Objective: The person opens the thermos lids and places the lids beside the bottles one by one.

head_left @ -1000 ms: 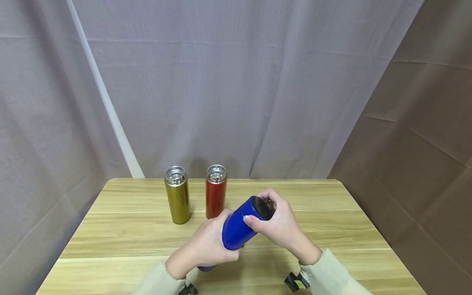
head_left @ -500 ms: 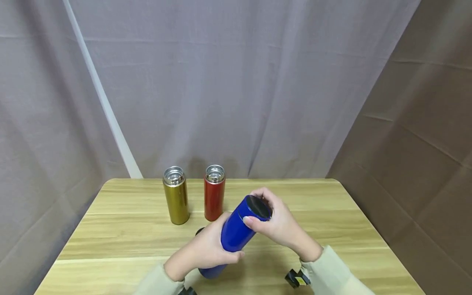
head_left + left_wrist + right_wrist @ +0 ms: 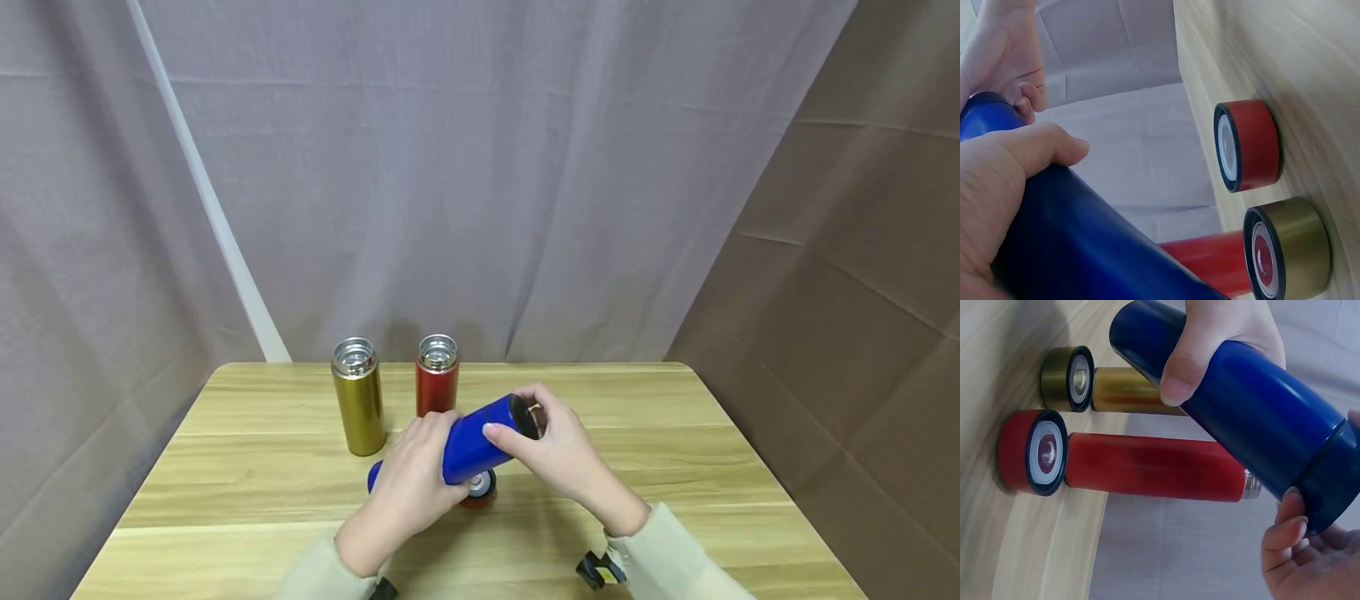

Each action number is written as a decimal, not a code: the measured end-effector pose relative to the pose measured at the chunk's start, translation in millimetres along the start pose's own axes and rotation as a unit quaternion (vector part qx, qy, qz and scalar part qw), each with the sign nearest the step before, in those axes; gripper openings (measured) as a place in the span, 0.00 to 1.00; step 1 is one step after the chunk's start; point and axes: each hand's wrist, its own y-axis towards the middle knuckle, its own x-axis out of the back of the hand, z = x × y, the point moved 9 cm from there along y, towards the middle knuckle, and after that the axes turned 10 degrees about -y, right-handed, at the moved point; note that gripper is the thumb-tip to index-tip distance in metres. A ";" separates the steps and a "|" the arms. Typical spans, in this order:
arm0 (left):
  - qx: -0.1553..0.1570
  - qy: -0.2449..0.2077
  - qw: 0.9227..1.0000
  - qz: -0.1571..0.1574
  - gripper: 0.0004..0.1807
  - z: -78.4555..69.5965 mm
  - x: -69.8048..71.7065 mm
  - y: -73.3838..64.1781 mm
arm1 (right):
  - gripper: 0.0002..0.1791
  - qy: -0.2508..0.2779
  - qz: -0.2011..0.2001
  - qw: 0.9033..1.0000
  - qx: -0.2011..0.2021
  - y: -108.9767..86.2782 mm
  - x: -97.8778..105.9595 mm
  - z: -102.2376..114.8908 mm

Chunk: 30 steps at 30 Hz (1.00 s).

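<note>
My left hand [image 3: 412, 479] is wrapped round the body of a blue thermos bottle [image 3: 476, 446], tilted above the table with its capped end up to the right. At that end my right hand [image 3: 562, 450] grips the blue lid [image 3: 1335, 484], thumb on the near side and fingers behind. A thin seam shows between lid and body in the right wrist view. Under the bottle, a red lid [image 3: 482, 490] lies inner side up on the table. Beside it sits a gold lid [image 3: 1302, 250], hidden in the head view.
A gold bottle [image 3: 360, 412] and a red bottle [image 3: 437, 390] stand lidless at the back of the wooden table [image 3: 675, 500], their steel mouths exposed. Grey curtains [image 3: 480, 183] hang behind.
The blue bottle has tipped closer to level, its base swinging up and left with my left hand. The red lid has come into view beneath it. My right hand stays at the lid.
</note>
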 end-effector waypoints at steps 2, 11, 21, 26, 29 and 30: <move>-0.006 -0.001 1.000 -0.004 0.45 -0.6 1.2 0.4 | 0.26 0.006 0.001 1.000 0.005 -0.9 0.4 1.8; -0.041 -0.014 0.999 0.017 0.44 -6.6 3.8 1.2 | 0.25 0.008 0.000 0.999 0.031 -6.4 2.5 7.3; -0.029 -0.129 0.985 0.107 0.39 -2.1 -4.0 -3.4 | 0.25 -0.015 0.013 0.996 0.087 -12.6 1.0 17.9; -0.003 -0.254 0.940 0.229 0.38 1.0 -17.9 -14.4 | 0.26 -0.029 0.044 0.980 0.193 -21.1 -1.2 37.5; 0.028 -0.253 0.936 0.242 0.39 4.1 -19.3 -17.2 | 0.28 -0.042 0.050 0.973 0.222 -23.2 -1.7 43.4; 0.037 -0.244 0.941 0.234 0.39 4.8 -18.5 -16.9 | 0.28 -0.049 0.048 0.972 0.225 -23.0 -1.5 43.9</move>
